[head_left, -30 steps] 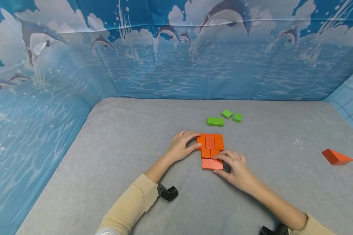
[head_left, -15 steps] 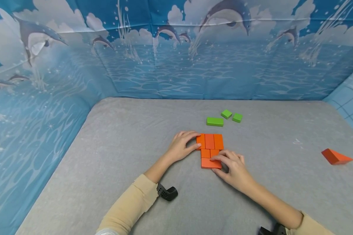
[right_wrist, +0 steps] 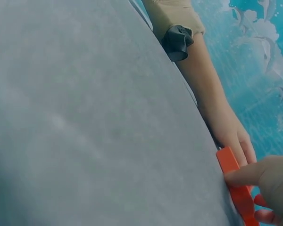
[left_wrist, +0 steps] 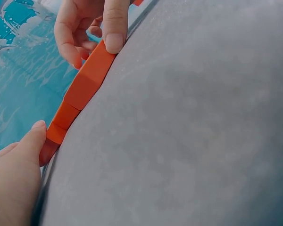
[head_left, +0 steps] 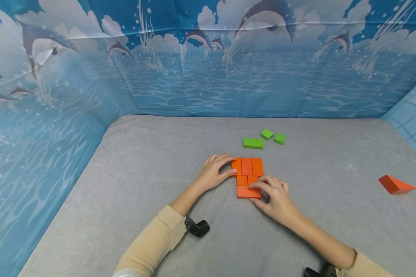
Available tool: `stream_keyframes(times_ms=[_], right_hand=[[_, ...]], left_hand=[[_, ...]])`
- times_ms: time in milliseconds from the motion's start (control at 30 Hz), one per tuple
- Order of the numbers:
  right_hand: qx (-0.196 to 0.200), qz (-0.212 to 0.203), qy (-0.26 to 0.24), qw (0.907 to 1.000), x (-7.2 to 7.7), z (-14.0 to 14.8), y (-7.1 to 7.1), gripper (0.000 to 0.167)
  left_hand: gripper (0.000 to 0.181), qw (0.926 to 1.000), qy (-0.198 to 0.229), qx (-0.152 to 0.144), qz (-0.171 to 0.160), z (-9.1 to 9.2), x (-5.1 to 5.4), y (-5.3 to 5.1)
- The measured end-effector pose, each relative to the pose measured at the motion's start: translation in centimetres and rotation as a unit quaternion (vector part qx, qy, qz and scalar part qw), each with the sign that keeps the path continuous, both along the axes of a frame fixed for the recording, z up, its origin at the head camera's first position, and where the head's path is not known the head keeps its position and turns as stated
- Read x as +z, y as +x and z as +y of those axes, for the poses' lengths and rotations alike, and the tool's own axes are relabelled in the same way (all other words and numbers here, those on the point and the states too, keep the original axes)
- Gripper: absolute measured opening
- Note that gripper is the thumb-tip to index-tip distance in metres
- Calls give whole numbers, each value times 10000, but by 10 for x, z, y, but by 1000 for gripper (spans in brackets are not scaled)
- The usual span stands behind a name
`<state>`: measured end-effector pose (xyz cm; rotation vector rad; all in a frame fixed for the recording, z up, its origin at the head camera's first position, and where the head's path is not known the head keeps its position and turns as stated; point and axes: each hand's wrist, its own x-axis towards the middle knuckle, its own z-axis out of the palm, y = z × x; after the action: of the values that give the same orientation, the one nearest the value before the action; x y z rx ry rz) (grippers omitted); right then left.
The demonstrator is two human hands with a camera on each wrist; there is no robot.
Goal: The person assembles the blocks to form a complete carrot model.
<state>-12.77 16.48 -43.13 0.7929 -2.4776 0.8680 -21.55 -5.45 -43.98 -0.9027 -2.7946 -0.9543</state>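
Note:
Several orange blocks lie together on the grey surface in the head view. Three oblong blocks stand side by side at the far end. Two small blocks adjoin them on the near side, and one long block lies crosswise nearest me. My left hand holds the left oblong block, with finger and thumb at its left side. My right hand pinches the long block near its right end, its thumb against the near edge. The right fingers partly cover the right small block.
Beyond the orange blocks lie a green oblong block and two small green blocks. An orange triangular block lies far right. Dolphin-printed blue cloth rises behind the grey surface.
The long block has moved slightly away from me and left, closing up against the two small blocks, with my right hand following. My left hand has stayed in place.

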Motion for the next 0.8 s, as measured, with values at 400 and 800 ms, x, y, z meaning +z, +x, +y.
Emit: stream_keyframes(times_ms=[400, 800], right_hand=[[-1134, -35, -924, 9892, 26, 107, -19, 46], [-3000, -359, -185, 9531, -3, 265, -9, 50]], left_hand=[[43, 10000, 36, -46, 6, 0, -1, 0], [43, 9999, 68, -59, 63, 0, -2, -1]])
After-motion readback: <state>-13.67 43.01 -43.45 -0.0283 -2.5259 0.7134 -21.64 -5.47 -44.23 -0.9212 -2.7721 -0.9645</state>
